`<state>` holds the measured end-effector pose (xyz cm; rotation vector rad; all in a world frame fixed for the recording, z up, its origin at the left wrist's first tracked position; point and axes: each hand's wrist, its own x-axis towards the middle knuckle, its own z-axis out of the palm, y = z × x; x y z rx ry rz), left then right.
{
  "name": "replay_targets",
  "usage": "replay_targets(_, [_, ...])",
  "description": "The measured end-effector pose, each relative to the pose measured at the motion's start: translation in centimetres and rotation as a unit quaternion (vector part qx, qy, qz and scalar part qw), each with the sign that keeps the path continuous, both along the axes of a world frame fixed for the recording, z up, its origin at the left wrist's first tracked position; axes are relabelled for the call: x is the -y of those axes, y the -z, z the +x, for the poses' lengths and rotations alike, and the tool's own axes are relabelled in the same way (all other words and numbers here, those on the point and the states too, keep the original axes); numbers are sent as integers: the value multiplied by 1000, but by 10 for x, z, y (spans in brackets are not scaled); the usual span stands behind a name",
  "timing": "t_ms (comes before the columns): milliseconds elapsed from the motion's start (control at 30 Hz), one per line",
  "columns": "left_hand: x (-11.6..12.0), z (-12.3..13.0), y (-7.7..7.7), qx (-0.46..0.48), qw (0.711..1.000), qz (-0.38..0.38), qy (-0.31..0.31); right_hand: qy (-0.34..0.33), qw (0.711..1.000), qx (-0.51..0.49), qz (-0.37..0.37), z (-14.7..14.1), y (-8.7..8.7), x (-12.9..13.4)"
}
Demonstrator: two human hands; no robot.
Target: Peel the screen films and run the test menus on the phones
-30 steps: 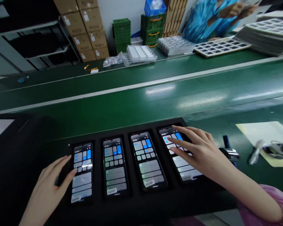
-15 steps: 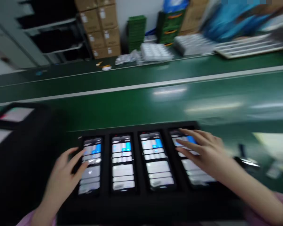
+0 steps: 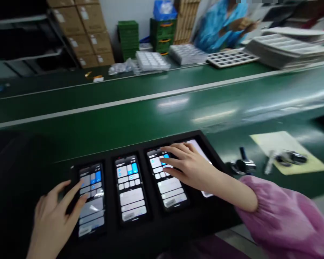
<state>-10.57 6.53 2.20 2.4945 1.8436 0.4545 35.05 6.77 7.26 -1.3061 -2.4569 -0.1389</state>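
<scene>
Green bench, right hand [image 3: 190,167] on third phone [image 3: 167,178]

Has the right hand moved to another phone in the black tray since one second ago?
Yes. The right hand moved leftward along the black tray, from the rightmost phone to the third phone.

Four phones [image 3: 131,189] are sitting in a black tray [image 3: 156,233], their screens glowing with grey and white tiles and bright blue sliders. Beyond the tray, the conveyor belt [image 3: 162,111] is showing glossy dark green with a pale stripe. Right of the tray, a pink sleeve [image 3: 283,219] is covering the arm, and a pale yellow sheet [image 3: 288,153] is lying on the green.
</scene>
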Motion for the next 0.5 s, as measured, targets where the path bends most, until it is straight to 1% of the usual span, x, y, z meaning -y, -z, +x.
replay_targets(33, [4, 0, -5, -16, 1000, 6, -22, -12, 1000, -5, 1, -3, 3, -4])
replay_targets(100, [8, 8, -14, -47, 998, 19, -42, -32, 999, -4, 4, -9, 8, -10])
replay_targets(200, [7, 36, -28, -99, 992, 71, -34, -46, 999, 3, 16, -16, 11, -12])
replay_targets(267, [5, 62, -37, -123, 987, 105, 9, -49, 998, 8, 29, -18, 13, -12])
replay_targets(300, [3, 75, -41, -126, 986, 104, 45, -50, 998, 11, 36, -17, 15, -12])
replay_targets(367, [-4, 95, -44, -124, 984, 70, 104, -53, 997, 12, 46, -16, 19, -15])
replay_targets(433, [-9, 104, -44, -120, 984, 35, 126, -60, 997, -2, 43, -14, 22, -18])
replay_targets(500, [-9, 103, -42, -109, 986, 23, 123, -60, 998, -16, 33, -16, 21, -17])
